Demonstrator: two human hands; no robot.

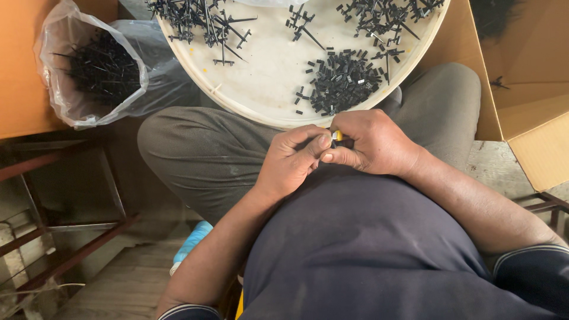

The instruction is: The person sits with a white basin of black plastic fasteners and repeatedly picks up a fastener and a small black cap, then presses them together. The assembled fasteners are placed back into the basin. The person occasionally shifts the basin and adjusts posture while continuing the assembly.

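Pressed together over the lap: left hand (290, 161) and right hand (372, 142), fingertips meeting around a small yellow-tipped piece (337, 136), pinched between thumbs and forefingers and mostly hidden by them. Impossible to tell which hand bears the grip.

Directly beneath the hands, a dark shirt (361, 237); to either side, knees in grey trousers (201, 148), leaving little free room below the wrists.

Just beyond the fingertips, almost touching the knuckles, the near edge of a round pale tray (261, 89) resting across the legs. Closest on it, just ahead of the right hand, a heap of small black plastic pieces (341, 83). Bare tray surface left of that heap, ahead of the left hand, open for reaching. Farther off, along the far side of the tray, tangled black sprues (201, 21) ahead of the left hand and another cluster (379, 15) ahead of the right.

Well out to the left of the left hand, past the knee, a clear plastic bag (95, 65) holding black scrap, leaning against an orange surface (21, 65). Out to the right of the right hand, an open cardboard box (527, 89), its flap edge close behind the right knee. Down to the left, a rusted metal frame (65, 231) over bare floor.
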